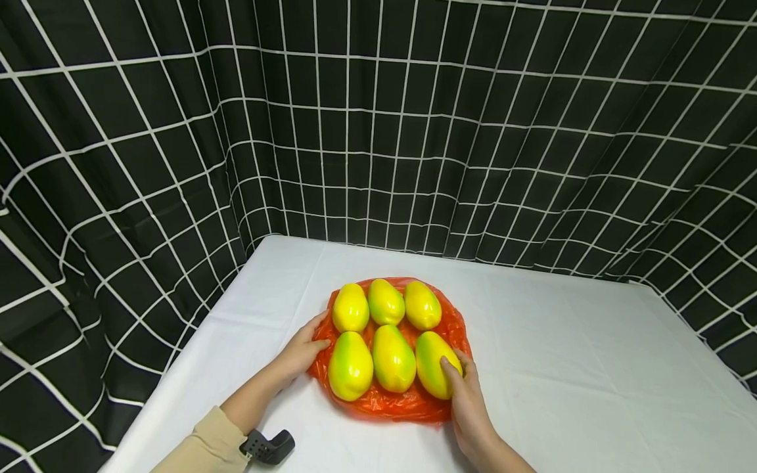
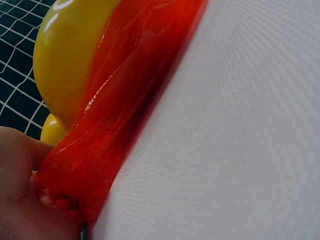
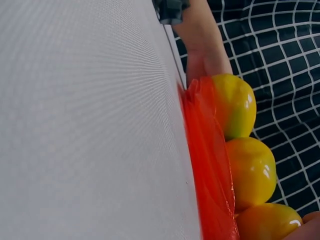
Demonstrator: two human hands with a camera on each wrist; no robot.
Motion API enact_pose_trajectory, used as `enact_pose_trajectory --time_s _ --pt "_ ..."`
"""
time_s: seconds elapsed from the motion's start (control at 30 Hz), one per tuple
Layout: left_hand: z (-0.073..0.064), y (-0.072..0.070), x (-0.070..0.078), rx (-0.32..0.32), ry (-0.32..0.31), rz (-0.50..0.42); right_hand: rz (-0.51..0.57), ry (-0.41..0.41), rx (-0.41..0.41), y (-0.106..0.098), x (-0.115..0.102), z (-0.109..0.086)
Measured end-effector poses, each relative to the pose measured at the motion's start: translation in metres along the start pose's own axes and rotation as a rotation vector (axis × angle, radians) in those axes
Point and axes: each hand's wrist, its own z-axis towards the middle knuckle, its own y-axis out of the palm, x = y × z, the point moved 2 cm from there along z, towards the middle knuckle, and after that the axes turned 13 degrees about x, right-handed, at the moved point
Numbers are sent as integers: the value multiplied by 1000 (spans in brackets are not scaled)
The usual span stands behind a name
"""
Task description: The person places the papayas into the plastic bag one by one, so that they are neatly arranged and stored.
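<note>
Glossy yellow-green mangoes [image 1: 394, 360] lie in two rows of three on a crumpled red plastic bag [image 1: 393, 406]. At the bag's left edge my left hand [image 1: 300, 351] grips the plastic, its thumb towards the front left mango [image 1: 351, 368]. The left wrist view shows the red film [image 2: 100, 135] bunched in the left hand [image 2: 25, 190], with some fingertips partly covered. My right hand [image 1: 468, 401] holds the front right mango [image 1: 434, 361], thumb on top and fingers round its outer side. Only a bit of that hand [image 3: 307, 230] shows in the right wrist view.
A white cloth [image 1: 568, 368] covers the table under the bag. Black curtains with a white grid [image 1: 378, 131] hang behind and along both sides. A black device [image 1: 269, 448] sits at the left wrist, by a beige sleeve [image 1: 207, 447].
</note>
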Motion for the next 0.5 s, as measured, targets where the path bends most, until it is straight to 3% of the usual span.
enact_pose_trajectory --time_s 0.5 --pt "1 1 -3 1 1 8 6 -4 -18 0 0 2"
